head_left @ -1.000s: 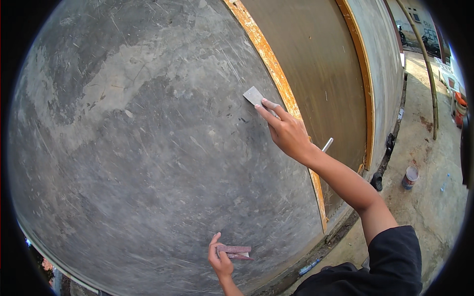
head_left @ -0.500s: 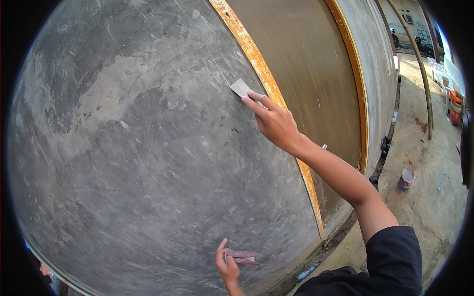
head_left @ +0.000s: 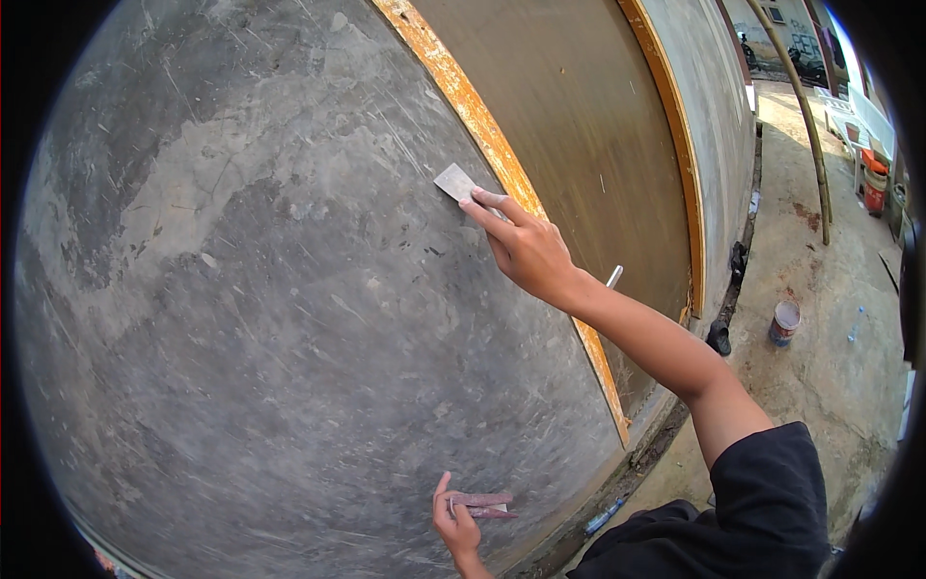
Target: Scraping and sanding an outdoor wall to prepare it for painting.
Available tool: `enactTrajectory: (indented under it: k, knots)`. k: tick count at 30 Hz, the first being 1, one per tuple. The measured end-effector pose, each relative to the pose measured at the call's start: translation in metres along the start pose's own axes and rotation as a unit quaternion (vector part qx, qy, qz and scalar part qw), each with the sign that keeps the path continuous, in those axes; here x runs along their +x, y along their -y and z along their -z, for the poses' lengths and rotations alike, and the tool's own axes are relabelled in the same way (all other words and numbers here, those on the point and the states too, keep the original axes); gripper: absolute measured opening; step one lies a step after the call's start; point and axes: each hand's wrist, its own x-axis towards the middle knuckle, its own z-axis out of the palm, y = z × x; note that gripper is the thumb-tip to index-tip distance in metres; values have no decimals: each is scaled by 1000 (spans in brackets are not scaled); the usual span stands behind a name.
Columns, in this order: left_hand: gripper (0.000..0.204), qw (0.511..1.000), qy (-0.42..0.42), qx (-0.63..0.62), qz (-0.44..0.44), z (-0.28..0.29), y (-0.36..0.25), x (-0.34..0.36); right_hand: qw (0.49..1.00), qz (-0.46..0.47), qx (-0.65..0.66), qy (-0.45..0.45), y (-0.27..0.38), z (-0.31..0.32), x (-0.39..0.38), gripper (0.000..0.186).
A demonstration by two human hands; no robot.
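My right hand [head_left: 531, 246], arm stretched out, is closed on a scraper with a flat light-grey blade [head_left: 453, 181]. The blade is at the rough grey wall [head_left: 289, 318], left of an orange-painted wooden frame edge [head_left: 497, 154]. Its handle is hidden in my fingers. Low in the view, my left hand [head_left: 455, 526] grips a folded maroon sheet [head_left: 487, 500], which looks like sandpaper with a pale inner side. The index finger of that hand points up, close to the wall.
A brown door panel [head_left: 598, 174] with a pale handle [head_left: 614, 277] stands right of the frame edge. On the concrete ground [head_left: 820, 367] are an open paint can [head_left: 785, 318] and dark shoes [head_left: 720, 338]. A leaning pole [head_left: 818, 145] and an orange-topped bucket [head_left: 874, 183] stand farther off.
My view has shifted, so the wall and door slide left in the picture. The scraper sits slightly farther right and lower on the wall. Both hands keep their hold.
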Motion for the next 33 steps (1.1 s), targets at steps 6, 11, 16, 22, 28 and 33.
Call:
enactTrajectory:
  k: [6,11,16,22,28,33]
  knots:
    - [14,1000,-12,9,-6,3,5,-13,997,-45,6,67,-13,12,-53,49]
    - [13,999,20,13,25,-5,14,-11,999,-20,-5,-25,-19,-5,-23,49]
    - [17,998,46,31,19,-6,16,-15,999,-41,12,4,-25,-4,-61,46]
    - [13,998,37,8,42,-14,17,-16,999,-31,-3,-16,-30,-2,-31,45]
    - [14,999,38,12,36,-12,19,-12,999,-40,27,-3,-33,-7,-75,47]
    - [14,998,47,16,48,-18,24,-9,999,-43,33,-3,-32,0,-51,49]
